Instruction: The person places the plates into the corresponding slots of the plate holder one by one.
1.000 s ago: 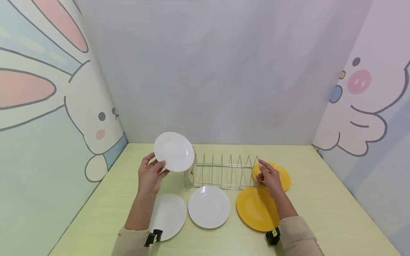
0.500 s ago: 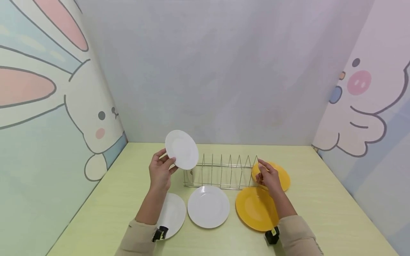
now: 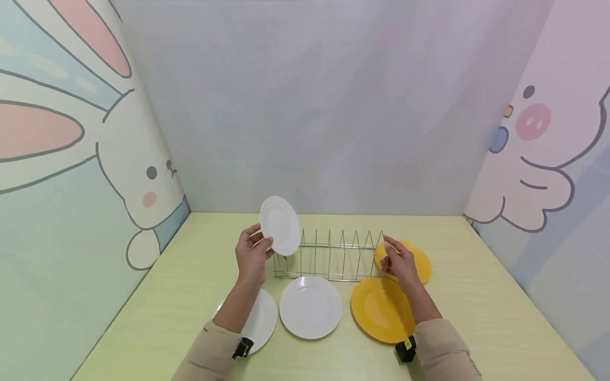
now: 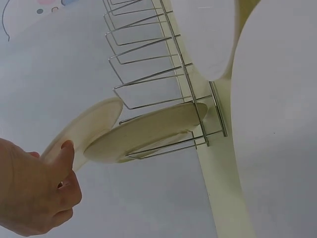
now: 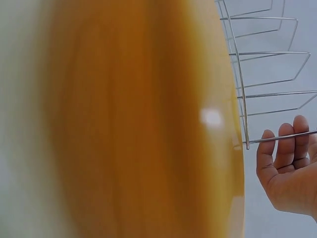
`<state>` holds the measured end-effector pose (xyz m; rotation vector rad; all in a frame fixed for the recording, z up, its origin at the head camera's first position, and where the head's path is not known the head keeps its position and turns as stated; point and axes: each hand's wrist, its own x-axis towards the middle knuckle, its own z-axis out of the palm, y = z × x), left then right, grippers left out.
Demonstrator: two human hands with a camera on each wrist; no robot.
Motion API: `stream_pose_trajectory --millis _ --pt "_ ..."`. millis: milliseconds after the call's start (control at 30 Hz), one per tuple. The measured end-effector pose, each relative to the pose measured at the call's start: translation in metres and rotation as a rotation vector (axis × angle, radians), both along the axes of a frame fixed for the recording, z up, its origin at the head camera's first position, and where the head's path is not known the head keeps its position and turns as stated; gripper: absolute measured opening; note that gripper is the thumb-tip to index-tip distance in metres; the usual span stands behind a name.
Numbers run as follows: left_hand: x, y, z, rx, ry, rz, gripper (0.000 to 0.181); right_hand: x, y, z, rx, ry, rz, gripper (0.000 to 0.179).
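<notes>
My left hand [image 3: 252, 256] pinches the rim of a small white plate [image 3: 280, 225], thumb on its face, and holds it tilted over the left end of a wire dish rack [image 3: 335, 246]. In the left wrist view, another white plate [image 4: 148, 128] stands in the end slot of the rack, and the held plate overlaps its upper edge. From the head, the held plate largely hides that standing plate. My right hand [image 3: 401, 263] grips the wire at the rack's right end; the right wrist view shows its fingers [image 5: 286, 148] curled at that wire.
Two white plates lie in front of the rack, one in the middle [image 3: 311, 308] and one partly under my left forearm [image 3: 263, 320]. A yellow plate [image 3: 381, 312] lies front right, and another yellow plate [image 3: 420, 262] is behind my right hand. Printed walls enclose the table.
My left hand has moved right with the white plate, bringing it over the rack's left end and turning it more edge-on. My right hand has stayed on the rack.
</notes>
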<state>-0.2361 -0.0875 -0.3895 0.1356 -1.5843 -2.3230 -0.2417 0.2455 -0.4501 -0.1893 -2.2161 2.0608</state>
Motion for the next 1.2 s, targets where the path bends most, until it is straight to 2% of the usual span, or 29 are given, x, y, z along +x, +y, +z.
stream_pose_trajectory --millis 133,433,600,900,1200 --pt "-0.002 0.005 -0.004 -0.01 -0.002 -0.017 0.038 -0.009 0.006 -0.014 0.009 0.013 -0.007 0.048" --pt "-0.003 0.014 -0.013 -0.082 0.014 -0.052 0.037 -0.011 0.006 -0.016 0.013 0.015 -0.01 0.048" --pt "-0.003 0.015 -0.018 -0.178 0.001 -0.074 0.037 -0.011 0.006 -0.017 0.006 0.001 -0.018 0.046" --pt "-0.005 0.012 -0.023 -0.38 0.019 -0.099 0.035 -0.01 0.007 -0.017 0.0 0.007 -0.031 0.043" --pt "-0.007 0.018 -0.03 -0.563 0.064 -0.028 0.032 -0.01 0.006 -0.018 0.015 0.03 -0.014 0.048"
